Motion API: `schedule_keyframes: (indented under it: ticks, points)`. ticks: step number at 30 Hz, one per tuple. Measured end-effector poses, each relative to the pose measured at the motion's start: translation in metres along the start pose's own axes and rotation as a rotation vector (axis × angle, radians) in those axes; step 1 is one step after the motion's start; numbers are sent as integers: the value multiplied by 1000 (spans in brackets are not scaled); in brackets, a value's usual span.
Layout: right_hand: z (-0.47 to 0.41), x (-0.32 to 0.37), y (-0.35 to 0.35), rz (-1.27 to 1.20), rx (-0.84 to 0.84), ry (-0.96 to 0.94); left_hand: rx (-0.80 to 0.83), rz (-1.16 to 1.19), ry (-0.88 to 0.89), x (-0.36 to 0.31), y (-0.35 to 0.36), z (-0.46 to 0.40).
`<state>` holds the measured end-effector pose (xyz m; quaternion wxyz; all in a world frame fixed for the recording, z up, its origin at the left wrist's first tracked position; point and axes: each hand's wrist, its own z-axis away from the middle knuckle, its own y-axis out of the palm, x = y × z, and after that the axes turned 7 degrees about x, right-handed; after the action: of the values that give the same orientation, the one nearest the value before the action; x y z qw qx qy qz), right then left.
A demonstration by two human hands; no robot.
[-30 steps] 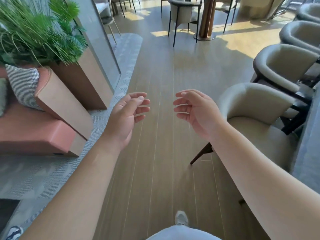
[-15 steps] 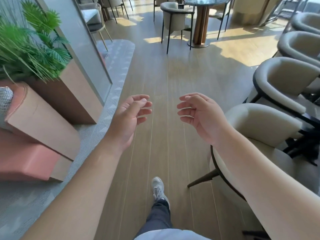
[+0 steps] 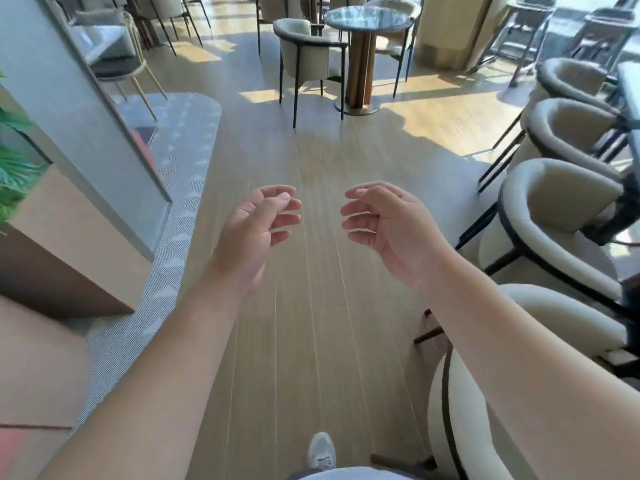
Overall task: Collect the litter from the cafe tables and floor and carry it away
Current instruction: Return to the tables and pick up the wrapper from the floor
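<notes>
My left hand (image 3: 258, 230) and my right hand (image 3: 388, 226) are both in the middle of the frame, palms turned toward each other, with a gap of bare floor between them. The fingers of both hands are loosely curled and relaxed, and they hold nothing. Both forearms come in from the lower corners of the frame.

Under the hands is the light brown wooden plank floor (image 3: 311, 341). I cannot find any litter on it, and I also cannot tell if some lies on the round dark glass-topped cafe table with a wooden column leg (image 3: 369, 19), which stands at the upper centre of the frame, well apart from my hands. Its top looks only shiny from here.

A beige armchair with thin black legs (image 3: 308, 53) stands just beside that table, to its left. Along the right edge of the frame is a row of cream curved-back chairs with dark frames (image 3: 554, 209), the nearest one just beside my right forearm. At the left there is a grey patterned carpet (image 3: 166, 271), a brown wooden planter box (image 3: 79, 244) with green leaves (image 3: 14, 174), and a grey slanted panel (image 3: 79, 109). My white sneaker (image 3: 321, 451) shows at the bottom centre.
</notes>
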<state>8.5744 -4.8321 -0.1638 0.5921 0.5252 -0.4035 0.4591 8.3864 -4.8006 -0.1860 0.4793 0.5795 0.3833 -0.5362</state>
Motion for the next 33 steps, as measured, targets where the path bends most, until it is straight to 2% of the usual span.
schedule_keyframes:
  ticks: [8, 18, 26, 33]
  points:
    - [-104, 20, -14, -32, 3, -35, 29, -3, 33, -10, -8, -108]
    - [-266, 33, -89, -75, 37, -5, 14, -56, 37, -4, 21, -279]
    - [-403, 81, -161, -63, 78, 32, -8, -75, 22, -18, 73, -432]
    - [-487, 114, -177, -43, 122, -4, -23, -79, 60, -37, 80, -517]
